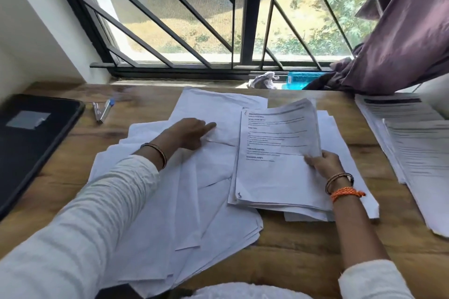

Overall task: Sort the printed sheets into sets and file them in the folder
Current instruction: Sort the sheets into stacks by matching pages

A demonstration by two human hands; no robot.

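A loose spread of white sheets (pixel 194 201) lying face down covers the middle of the wooden desk (pixel 303 250). My left hand (pixel 192 132) rests on this spread, its index finger stretched out to the right. My right hand (pixel 324 164) pinches the right edge of a printed stack (pixel 274 160), text side up, with its far end lifted off the desk. A black folder (pixel 31 141) lies closed at the left edge of the desk. Two overlapping piles of printed sheets (pixel 413 153) lie at the right edge.
A pen and a marker (pixel 103 110) lie on the desk beside the folder. On the sill below the barred window (pixel 218 31) sit a crumpled cloth (pixel 263 80) and a blue object (pixel 301 80). A purple curtain (pixel 401 39) hangs over the desk's back right corner.
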